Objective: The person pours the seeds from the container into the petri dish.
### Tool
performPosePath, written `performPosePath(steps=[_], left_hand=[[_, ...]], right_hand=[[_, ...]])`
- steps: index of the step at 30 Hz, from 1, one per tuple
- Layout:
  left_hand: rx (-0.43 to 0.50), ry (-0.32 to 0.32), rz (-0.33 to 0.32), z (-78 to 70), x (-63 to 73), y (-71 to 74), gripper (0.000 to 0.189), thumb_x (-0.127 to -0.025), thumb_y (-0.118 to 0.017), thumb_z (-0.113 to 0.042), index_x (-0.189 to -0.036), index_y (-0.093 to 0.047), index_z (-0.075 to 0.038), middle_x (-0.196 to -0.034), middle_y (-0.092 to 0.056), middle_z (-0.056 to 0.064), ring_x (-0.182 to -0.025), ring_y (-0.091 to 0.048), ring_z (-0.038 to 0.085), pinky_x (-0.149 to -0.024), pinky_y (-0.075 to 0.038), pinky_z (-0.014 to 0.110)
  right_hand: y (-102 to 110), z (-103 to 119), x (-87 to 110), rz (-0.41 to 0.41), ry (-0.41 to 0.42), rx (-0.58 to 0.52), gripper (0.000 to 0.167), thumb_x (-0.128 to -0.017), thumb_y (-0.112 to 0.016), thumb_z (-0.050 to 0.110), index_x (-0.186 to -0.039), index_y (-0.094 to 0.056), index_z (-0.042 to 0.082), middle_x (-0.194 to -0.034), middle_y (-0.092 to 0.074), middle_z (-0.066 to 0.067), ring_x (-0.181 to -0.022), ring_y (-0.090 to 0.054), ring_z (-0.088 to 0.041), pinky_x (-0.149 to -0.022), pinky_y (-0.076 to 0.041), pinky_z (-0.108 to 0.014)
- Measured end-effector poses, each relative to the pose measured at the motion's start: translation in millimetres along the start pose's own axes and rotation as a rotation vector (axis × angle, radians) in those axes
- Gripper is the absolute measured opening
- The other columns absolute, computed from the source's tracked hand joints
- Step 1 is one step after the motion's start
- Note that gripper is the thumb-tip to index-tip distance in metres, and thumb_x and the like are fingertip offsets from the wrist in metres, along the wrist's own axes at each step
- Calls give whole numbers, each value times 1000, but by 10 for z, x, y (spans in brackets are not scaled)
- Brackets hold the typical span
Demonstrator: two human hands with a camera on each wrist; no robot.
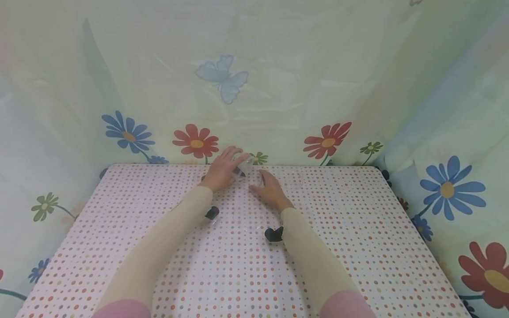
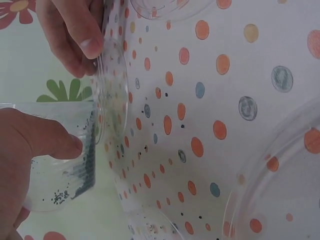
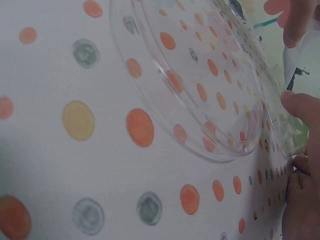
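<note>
My left hand (image 1: 222, 170) grips a clear plastic cup (image 2: 52, 172) at the far edge of the table. The cup is tilted, and small black grains (image 2: 86, 167) lie along its side in the left wrist view. My right hand (image 1: 270, 190) is close by on the right. It pinches the rim of a clear round dish (image 2: 115, 92), which stands tilted beside the cup's mouth. A few dark grains (image 2: 182, 126) are scattered on the dotted cloth below. Part of my right hand is cut off in both wrist views.
Another clear round dish (image 3: 172, 80) lies on the dotted table (image 1: 342, 247). More clear rims show in the left wrist view, one dish at the right (image 2: 250, 175) and one with dark specks at the bottom (image 2: 155, 227). A flowered curtain (image 1: 270, 88) rises behind the table.
</note>
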State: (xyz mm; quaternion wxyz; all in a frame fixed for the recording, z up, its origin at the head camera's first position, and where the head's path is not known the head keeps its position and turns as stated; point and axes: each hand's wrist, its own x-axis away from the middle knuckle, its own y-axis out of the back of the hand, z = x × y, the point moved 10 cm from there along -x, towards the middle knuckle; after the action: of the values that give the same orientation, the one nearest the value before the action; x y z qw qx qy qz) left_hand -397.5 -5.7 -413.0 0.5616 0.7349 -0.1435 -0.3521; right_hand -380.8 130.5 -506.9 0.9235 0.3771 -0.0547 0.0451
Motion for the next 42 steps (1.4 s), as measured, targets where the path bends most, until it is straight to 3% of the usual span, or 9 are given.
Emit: performPosePath(steps=[10, 20, 42], left_hand=[[-12, 0, 3, -54, -5, -8, 83, -76, -66, 5, -147, -38, -26, -150, -34, 6, -145, -25, 27, -111, -40, 50], [-19, -16, -34, -84, 1, -9, 82, -76, -66, 6, -146, -39, -26, -149, -36, 7, -144, -27, 28, -106, -44, 49], [-48, -60, -13, -163, -34, -8, 80, -78, -63, 9, -146, -41, -27, -150, -37, 6, -146, -24, 26, -107, -43, 47]], right_hand=[[10, 22, 3, -2, 13, -4, 76, -90, -63, 43, -152, -28, 15, -158, -30, -8, -148, -26, -29, -121, -23, -49], [-20, -9, -8, -5, 8, -8, 77, -90, -63, 44, -152, -27, 15, -158, -30, -8, -148, -26, -29, -121, -22, -49], [1, 8, 6, -11, 25, -21, 77, -90, -63, 43, -152, -27, 15, -159, -30, -9, -148, -26, -29, -121, -22, -50]])
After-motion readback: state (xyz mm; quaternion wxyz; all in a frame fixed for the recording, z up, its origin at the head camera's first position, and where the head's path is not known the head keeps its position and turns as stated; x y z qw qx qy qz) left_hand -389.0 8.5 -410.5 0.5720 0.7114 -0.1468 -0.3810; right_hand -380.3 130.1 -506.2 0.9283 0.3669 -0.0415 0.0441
